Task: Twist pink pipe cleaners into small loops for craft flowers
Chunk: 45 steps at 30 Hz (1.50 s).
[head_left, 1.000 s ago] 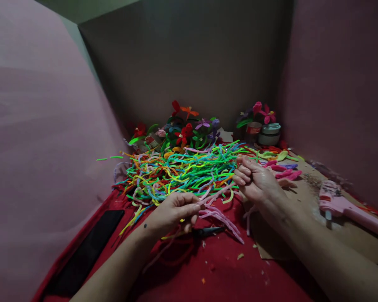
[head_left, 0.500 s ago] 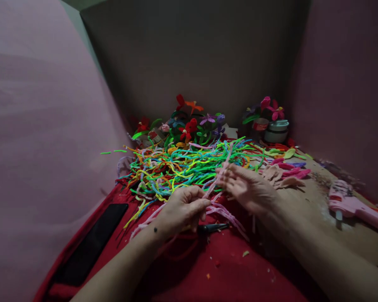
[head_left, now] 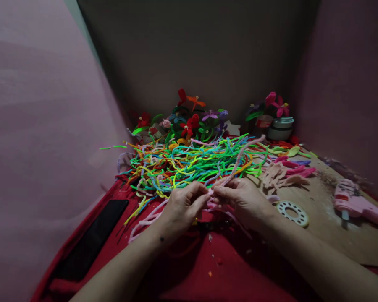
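A pale pink pipe cleaner (head_left: 239, 160) rises up and to the right from between my hands, its tip curving over the pile. My left hand (head_left: 186, 204) pinches its lower end. Close beside it, my right hand (head_left: 236, 195) is closed on the same pipe cleaner, thumb and fingers together. Behind both hands spreads a tangled heap of green, yellow, blue and orange pipe cleaners (head_left: 189, 161). More pink pipe cleaners (head_left: 148, 219) lie under and left of my hands, partly hidden.
A black flat object (head_left: 93, 239) lies on the red cloth (head_left: 189, 281) at left. At right, a pink glue gun (head_left: 353, 201) and a white ring with holes (head_left: 300, 217) rest on brown board (head_left: 330, 239). Fuzzy flowers (head_left: 189, 126) and a lidded jar (head_left: 281, 128) stand behind.
My right hand has come down and left to my left hand and closed on the pipe cleaner, which now leans further right. The white ring has come into view.
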Tool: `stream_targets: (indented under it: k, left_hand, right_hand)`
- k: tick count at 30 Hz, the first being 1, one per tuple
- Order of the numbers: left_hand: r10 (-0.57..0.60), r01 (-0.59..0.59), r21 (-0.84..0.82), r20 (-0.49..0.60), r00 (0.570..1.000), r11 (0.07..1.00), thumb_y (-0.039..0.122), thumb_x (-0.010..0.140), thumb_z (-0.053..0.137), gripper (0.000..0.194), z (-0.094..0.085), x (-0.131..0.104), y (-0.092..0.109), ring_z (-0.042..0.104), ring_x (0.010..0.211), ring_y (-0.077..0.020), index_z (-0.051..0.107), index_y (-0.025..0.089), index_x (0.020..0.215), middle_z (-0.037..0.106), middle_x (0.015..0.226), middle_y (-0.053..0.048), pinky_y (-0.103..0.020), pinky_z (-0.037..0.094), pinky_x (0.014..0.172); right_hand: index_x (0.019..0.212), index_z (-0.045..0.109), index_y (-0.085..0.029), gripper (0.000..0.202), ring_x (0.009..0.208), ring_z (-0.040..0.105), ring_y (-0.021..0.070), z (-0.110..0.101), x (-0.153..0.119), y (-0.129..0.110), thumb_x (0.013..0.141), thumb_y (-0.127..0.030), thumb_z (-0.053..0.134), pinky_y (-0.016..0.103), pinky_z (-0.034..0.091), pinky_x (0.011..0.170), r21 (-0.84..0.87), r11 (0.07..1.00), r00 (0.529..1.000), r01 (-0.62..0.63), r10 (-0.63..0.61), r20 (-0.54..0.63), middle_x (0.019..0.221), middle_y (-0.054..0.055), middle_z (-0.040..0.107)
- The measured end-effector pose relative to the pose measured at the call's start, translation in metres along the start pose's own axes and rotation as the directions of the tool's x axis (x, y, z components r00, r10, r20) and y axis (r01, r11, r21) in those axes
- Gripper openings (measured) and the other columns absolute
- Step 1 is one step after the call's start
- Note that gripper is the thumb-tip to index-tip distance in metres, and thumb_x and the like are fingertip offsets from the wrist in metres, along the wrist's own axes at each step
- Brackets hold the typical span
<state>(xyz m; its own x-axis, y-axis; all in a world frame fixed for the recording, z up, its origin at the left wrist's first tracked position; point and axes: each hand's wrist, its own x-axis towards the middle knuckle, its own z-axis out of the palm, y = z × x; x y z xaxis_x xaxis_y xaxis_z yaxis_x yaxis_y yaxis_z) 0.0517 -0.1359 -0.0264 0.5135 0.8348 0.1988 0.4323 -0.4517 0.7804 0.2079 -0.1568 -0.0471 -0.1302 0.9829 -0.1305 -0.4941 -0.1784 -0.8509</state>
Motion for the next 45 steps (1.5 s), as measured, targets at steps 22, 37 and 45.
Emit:
stream_targets:
  k: [22,37,45]
  left_hand:
    - [-0.182,0.407,-0.502,0.437,0.881,0.763,0.035,0.072,0.059,0.023,-0.012,-0.002,-0.004,0.042,0.028,-0.0049,0.050,0.015,0.077,0.054,0.047,0.005,-0.013,0.027,0.028]
    - [-0.155,0.348,-0.496,0.389,0.908,0.796,0.035,0.074,0.057,0.022,-0.011,-0.003,-0.005,0.042,0.031,-0.0036,0.052,0.014,0.075,0.051,0.049,0.005,-0.013,0.029,0.030]
    - [-0.185,0.382,-0.447,0.423,0.887,0.809,0.041,0.073,0.057,0.028,-0.014,-0.002,-0.008,0.041,0.032,-0.0032,0.053,0.014,0.077,0.051,0.050,0.005,-0.014,0.029,0.032]
  right_hand:
    - [0.062,0.058,-0.016,0.019,0.055,0.052,0.0122,0.010,-0.009,-0.001,0.056,-0.024,0.074,0.026,0.040,0.056,-0.041,0.999,0.997,0.024,-0.021,0.070,0.058,0.000,0.059]
    - [0.064,0.061,-0.016,0.017,0.060,0.053,0.0114,0.005,-0.008,0.009,0.062,-0.028,0.072,0.025,0.041,0.059,-0.055,0.998,0.995,0.008,-0.002,0.100,0.067,0.000,0.060]
    - [0.070,0.061,-0.013,0.023,0.053,0.050,0.0103,0.003,-0.005,0.011,0.065,-0.034,0.069,0.024,0.038,0.053,-0.124,0.992,0.997,-0.008,0.018,0.078,0.061,0.002,0.059]
